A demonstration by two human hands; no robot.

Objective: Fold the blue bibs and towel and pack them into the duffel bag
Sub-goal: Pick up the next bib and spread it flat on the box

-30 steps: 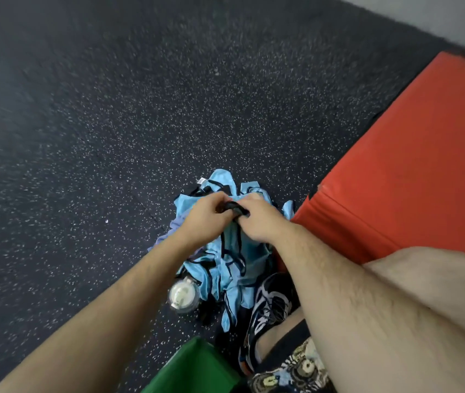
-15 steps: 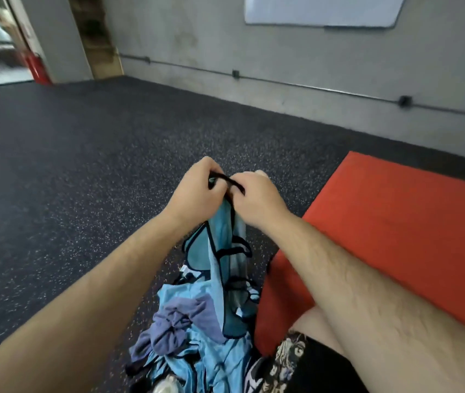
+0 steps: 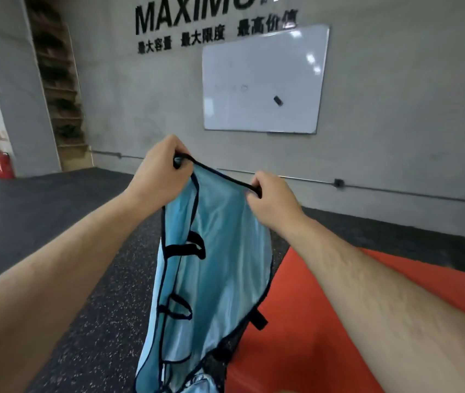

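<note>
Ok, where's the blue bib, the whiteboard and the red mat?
blue bib (image 3: 225, 251), head view, middle of its shiny cloth.
whiteboard (image 3: 262, 78), head view, its blank face.
red mat (image 3: 296, 350), head view, its bare top.

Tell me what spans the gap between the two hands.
In the head view, the black-trimmed top edge of the blue bib stretches from the left hand to the right hand. Both hands pinch it, and the bib hangs below.

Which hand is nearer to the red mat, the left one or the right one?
Right. The right hand holds the top edge of the blue bib on the side of the red mat; the left hand holds the other end, over the dark floor, farther from the mat.
</note>
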